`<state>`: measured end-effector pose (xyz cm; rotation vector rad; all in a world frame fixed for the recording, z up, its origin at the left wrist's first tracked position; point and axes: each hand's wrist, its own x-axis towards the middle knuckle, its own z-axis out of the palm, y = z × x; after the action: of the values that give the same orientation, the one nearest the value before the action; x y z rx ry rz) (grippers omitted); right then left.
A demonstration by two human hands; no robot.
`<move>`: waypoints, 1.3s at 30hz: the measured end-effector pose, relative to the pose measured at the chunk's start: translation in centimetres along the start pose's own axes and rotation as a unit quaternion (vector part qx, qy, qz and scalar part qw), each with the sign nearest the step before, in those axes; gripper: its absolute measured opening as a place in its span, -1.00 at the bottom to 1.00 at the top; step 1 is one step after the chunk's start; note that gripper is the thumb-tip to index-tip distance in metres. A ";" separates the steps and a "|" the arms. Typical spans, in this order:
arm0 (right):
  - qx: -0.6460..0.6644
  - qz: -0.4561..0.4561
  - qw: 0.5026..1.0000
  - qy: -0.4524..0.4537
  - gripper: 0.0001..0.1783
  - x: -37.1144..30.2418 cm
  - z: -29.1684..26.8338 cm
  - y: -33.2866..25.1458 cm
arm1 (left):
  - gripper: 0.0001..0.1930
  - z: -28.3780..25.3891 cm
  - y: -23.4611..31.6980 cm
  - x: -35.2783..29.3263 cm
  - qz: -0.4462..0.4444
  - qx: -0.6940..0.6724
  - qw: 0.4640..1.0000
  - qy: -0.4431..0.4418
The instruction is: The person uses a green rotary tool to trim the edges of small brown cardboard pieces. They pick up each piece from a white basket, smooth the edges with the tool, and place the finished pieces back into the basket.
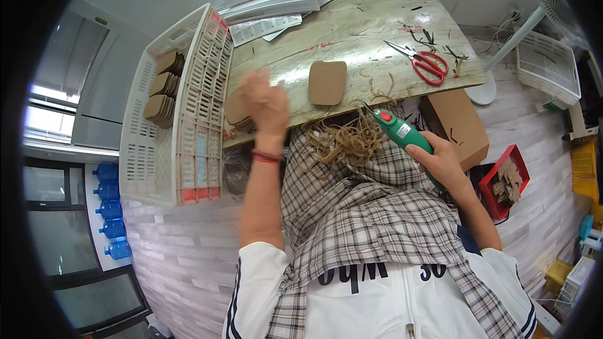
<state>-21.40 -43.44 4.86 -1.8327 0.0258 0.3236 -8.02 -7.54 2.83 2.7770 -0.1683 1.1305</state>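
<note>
In my right hand point(440, 162) is a green handheld power tool point(402, 130) with a red button and a slim pointed tip. Its tip is by the table's front edge, beside a tangle of tan trimmed strips point(352, 141) lying on my checked apron. My left hand point(265, 103) is blurred by motion above the table's left part, its fingers not readable. Below and beside it is a stack of brown rounded-corner pads point(237, 112), partly covered by the hand. A single brown rounded-corner pad point(327, 83) lies flat on the table between my hands, touched by neither.
A white plastic crate point(204, 107) at the left holds several stacks of brown pads. Red-handled scissors point(430, 68) and dark scraps lie on the table's right. White papers point(276, 3) are piled at the back. A cardboard box point(458, 125) and a red tray point(516, 150) with scraps stand right.
</note>
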 end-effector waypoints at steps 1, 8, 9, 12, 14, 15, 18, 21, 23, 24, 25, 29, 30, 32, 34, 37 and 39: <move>0.002 0.000 1.000 0.003 -0.59 0.2 0.1 0.0 | -0.48 0.7 2.9 -0.8 -0.021 -0.011 0.999 -0.048; -0.016 0.011 1.000 0.014 -0.56 0.4 0.1 0.1 | -0.28 6.4 7.4 -4.3 -0.232 -0.122 0.947 -0.187; -0.021 0.014 1.000 0.017 -0.56 0.4 0.2 0.0 | -0.35 6.8 7.7 -4.6 -0.206 -0.125 0.962 -0.127; -0.021 0.014 0.999 0.023 -0.58 0.6 0.4 0.1 | -0.47 6.5 8.4 -4.4 -0.186 -0.165 0.967 -0.062; -0.014 0.003 1.000 0.024 -0.59 0.8 0.4 0.0 | -0.55 6.0 8.5 -3.9 -0.209 -0.235 0.946 -0.072; -0.021 0.012 0.999 0.025 -0.60 1.0 0.5 -0.3 | -0.59 5.9 8.3 -3.8 -0.229 -0.286 0.927 -0.083; -0.012 -0.003 0.999 0.041 -0.61 1.2 0.7 -0.7 | -0.74 4.9 9.4 -3.1 -0.337 -0.577 0.742 -0.055; 0.005 -0.016 0.998 0.055 -0.62 1.7 0.9 -1.4 | -0.75 3.4 11.2 -1.8 -0.401 -0.757 0.515 0.026; 0.027 -0.026 0.997 0.066 -0.62 1.9 1.2 -2.0 | -0.73 2.3 12.2 -0.6 -0.412 -0.791 0.450 0.053; 0.037 -0.031 0.996 0.072 -0.62 2.0 1.3 -2.4 | -0.71 2.0 12.6 -0.1 -0.416 -0.806 0.416 0.067; 0.049 -0.040 0.995 0.074 -0.61 1.9 1.5 -2.9 | -0.68 2.0 12.8 0.2 -0.427 -0.817 0.381 0.073; 0.056 -0.045 0.994 0.079 -0.59 2.1 2.1 -3.9 | -0.67 2.1 13.3 0.9 -0.433 -0.846 0.299 0.088; 0.056 -0.044 0.994 0.080 -0.58 2.1 2.2 -4.1 | -0.66 2.3 13.4 0.9 -0.437 -0.847 0.288 0.092; 0.058 -0.043 0.994 0.081 -0.57 2.0 2.4 -4.4 | -0.64 2.6 13.7 1.0 -0.444 -0.850 0.266 0.100; 0.061 -0.044 0.994 0.081 -0.56 2.1 2.5 -4.4 | -0.63 2.5 14.0 1.0 -0.458 -0.848 0.248 0.099; 0.057 -0.041 0.994 0.087 -0.56 2.1 2.6 -4.6 | -0.61 2.5 14.7 0.9 -0.471 -0.844 0.237 0.096; 0.051 -0.044 0.993 0.098 -0.56 2.1 2.8 -4.8 | -0.62 2.5 15.1 0.7 -0.492 -0.838 0.217 0.096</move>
<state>-19.05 -39.10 8.21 -1.7522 0.0956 0.0789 -8.15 -22.88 2.79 0.2689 0.2696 0.1797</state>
